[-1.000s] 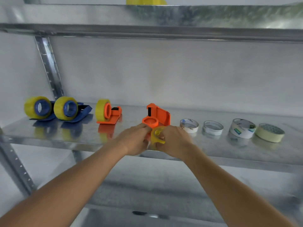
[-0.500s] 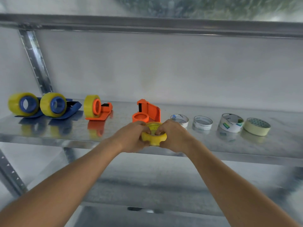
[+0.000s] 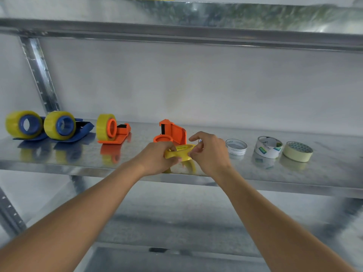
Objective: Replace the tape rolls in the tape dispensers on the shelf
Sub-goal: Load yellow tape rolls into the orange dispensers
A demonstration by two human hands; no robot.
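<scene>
Since half a second ago your right hand (image 3: 209, 154) has loosened: index finger lifted, thumb and remaining fingers pinching the yellow tape roll (image 3: 179, 153) at its right edge. Your left hand (image 3: 157, 159) grips the roll's left side as before. The roll sits held flat just above the shelf (image 3: 324, 173) front, directly before the empty orange dispenser (image 3: 170, 134). Galvanised steel shelf, white wall behind. Roll is translucent yellow (printed core label, illegible). Loaded orange dispenser (image 3: 112, 128) stands to the left.
</scene>
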